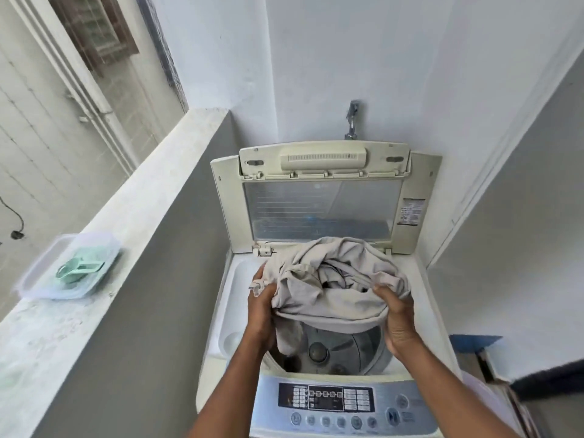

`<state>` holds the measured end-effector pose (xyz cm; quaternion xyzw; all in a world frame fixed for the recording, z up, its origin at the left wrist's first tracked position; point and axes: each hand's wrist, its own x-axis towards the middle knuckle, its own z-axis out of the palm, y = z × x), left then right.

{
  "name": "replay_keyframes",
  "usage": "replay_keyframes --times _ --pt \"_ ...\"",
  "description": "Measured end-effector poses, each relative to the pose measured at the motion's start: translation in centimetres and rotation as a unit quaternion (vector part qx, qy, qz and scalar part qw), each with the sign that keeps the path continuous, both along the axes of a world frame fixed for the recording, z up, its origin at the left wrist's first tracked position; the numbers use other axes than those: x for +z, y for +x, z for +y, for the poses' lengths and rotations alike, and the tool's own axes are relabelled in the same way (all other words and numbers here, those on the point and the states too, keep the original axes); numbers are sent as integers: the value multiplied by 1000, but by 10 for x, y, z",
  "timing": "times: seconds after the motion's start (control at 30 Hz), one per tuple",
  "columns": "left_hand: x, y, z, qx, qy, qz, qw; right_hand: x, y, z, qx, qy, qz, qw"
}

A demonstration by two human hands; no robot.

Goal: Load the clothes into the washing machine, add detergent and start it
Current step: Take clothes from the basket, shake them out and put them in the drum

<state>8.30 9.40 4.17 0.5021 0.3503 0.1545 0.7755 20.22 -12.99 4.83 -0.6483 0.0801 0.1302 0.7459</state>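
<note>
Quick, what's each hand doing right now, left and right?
Left hand: grips the left side of the beige clothes bundle over the washing machine drum.
Right hand: grips the bundle's right side.

Home laundry nook, on a balcony or utility ledge by the look of it. Landmark: top-loading washing machine (319,403), lid (322,197) raised, tucked into a corner of white-painted walls. Water tap (351,120) on the wall directly behind the machine. Left of the machine, a grey-sided parapet with a pale ledge (104,222); a clear plastic tub (68,267) holding a mint-green scoop (79,269) sits on it. Beyond the ledge, a neighbouring building's wall and window.
</note>
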Motion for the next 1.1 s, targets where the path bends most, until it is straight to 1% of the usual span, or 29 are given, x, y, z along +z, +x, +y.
replay_keyframes --times 0.03,0.1,0.17,0.23,0.3,0.4,0.5,0.6,0.67,0.73,0.8,0.93,1.0,1.1 --pt "-10 3 5 -12 -2 23 1000 -9 0 6 -7 -31 3 999" --pt "-25 9 13 -36 25 60 997 -23 0 20 -6 -97 8 995" --pt "-53 21 19 -58 58 91 992 -48 6 34 20 -172 33 984" --pt "-75 27 23 -105 98 119 982 -73 10 44 54 -240 45 968" --pt "-107 32 26 -142 133 161 968 -103 16 55 81 -303 54 948" --pt "-157 38 27 -176 146 221 948 -144 27 66 140 -393 91 904" --pt "-189 51 29 -223 167 324 904 -180 36 70 201 -452 129 860" --pt "-196 70 26 -276 179 393 859 -207 42 72 239 -494 142 824" --pt "-209 79 23 -315 185 435 823 -221 44 72 267 -516 152 799" --pt "-225 84 19 -337 196 467 793 -232 47 71 285 -527 162 784" --pt "-241 87 17 -349 205 486 774 -244 51 70 295 -535 166 774" --pt "-264 88 13 -365 214 497 758 -269 61 70 310 -564 140 753" --pt "-277 87 15 -366 209 497 758 -280 64 69 312 -575 134 744" --pt "-287 88 18 -360 206 494 764 -290 67 67 317 -576 133 741"
